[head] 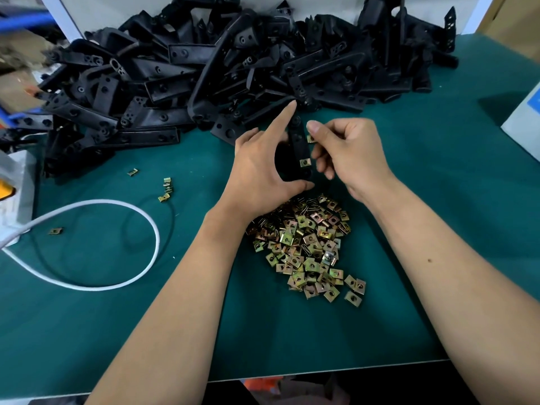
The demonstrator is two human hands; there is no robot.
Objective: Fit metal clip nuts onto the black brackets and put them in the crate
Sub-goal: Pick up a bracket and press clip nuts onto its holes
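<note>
Green matting covers the table (292, 340), and nearest on it, between the two forearms, lies a heap of brass-coloured clip nuts (309, 247), spread toward the front edge. Just beyond the heap, above the mat, the two hands meet round a single black bracket (299, 144) held roughly upright between them. The left hand (257, 168) grips the bracket from its left side, thumb curled under the lower end and forefinger stretched straight up along the strip toward the pile behind. One fitted nut (304, 162) already sits on the bracket's lower right edge. The right hand (347, 153) is close against the bracket's right side, fingers curled, pinching a second nut (311, 138) at the strip's edge a little above the fitted one; how far that nut is pushed on cannot be told. To the left on the mat lie a few stray nuts (166, 188) and a looped white cable (122, 206), which runs to a pale box (17, 188) at the left edge. Farthest back, a big pile of black brackets (204, 68) stretches across the table, its near edge just beyond the raised forefinger.
</note>
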